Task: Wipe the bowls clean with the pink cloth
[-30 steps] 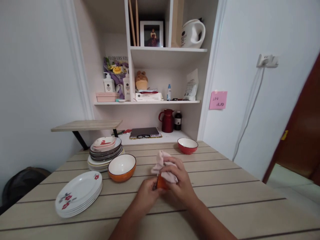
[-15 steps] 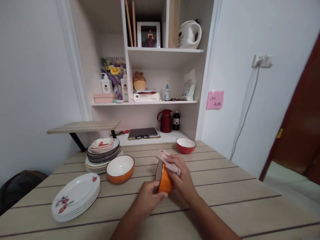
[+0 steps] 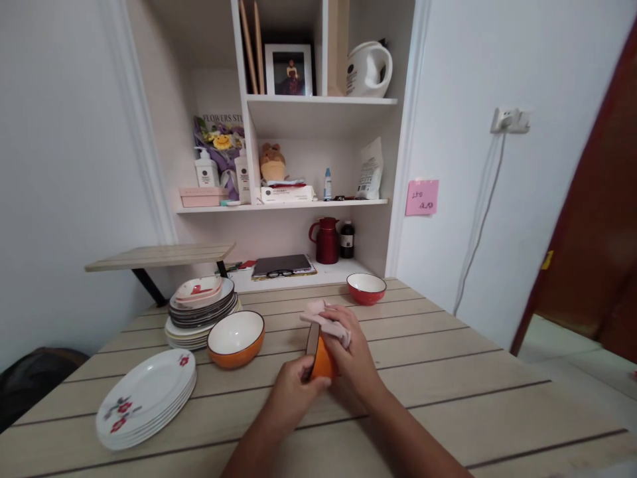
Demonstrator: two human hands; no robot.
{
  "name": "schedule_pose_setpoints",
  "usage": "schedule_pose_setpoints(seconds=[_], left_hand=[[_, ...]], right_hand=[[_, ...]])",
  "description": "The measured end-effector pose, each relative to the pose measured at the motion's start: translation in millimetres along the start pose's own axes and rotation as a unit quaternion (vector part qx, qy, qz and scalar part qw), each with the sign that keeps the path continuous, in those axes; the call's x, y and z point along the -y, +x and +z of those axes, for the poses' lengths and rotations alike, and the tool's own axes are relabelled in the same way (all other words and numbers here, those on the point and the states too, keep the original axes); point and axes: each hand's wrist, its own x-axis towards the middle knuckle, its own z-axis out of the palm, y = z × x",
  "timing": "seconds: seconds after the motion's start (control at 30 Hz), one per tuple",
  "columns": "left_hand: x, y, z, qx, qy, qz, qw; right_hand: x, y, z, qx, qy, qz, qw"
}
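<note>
An orange bowl (image 3: pixel 324 358) is tipped on its side above the table, its opening facing left. My left hand (image 3: pixel 297 392) grips its near rim, thumb outside and fingers inside. My right hand (image 3: pixel 352 348) is closed on a pale pink cloth (image 3: pixel 328 325) and presses it against the bowl's outer wall and upper rim. Left of them, a second orange bowl (image 3: pixel 237 337) with a white inside stands upright. Farther back on the right stands a red bowl (image 3: pixel 367 288), also white inside.
Oval flowered plates (image 3: pixel 149 398) are stacked at the front left. Behind them rises a taller stack of dark-rimmed plates (image 3: pixel 202 312) with small dishes on top. A raised wooden shelf (image 3: pixel 159 255), a laptop (image 3: pixel 281 265) and a red jug (image 3: pixel 327 240) are at the back.
My right hand with the cloth has shifted slightly toward the bowl's upper rim, covering more of the orange wall. The whole view has turned a little to the right.
</note>
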Motion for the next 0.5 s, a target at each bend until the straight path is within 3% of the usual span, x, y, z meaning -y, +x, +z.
schedule_pose_setpoints(seconds=[0.13,0.33,0.5], left_hand=[[-2.6,1.8,0.3,0.032,0.001,0.006,0.999],[7.2,3.6,2.4,0.006,0.119,0.052,0.992],[9.1,0.9,1.2,0.025,0.134,0.012,0.991]], right_hand=[[-5.2,2.2,2.2,-0.015,0.034,0.024,0.999],[-7.8,3.7,-1.4,-0.026,0.051,0.035,0.998],[-3.2,3.9,-5.6,-0.005,0.052,0.033,0.998]])
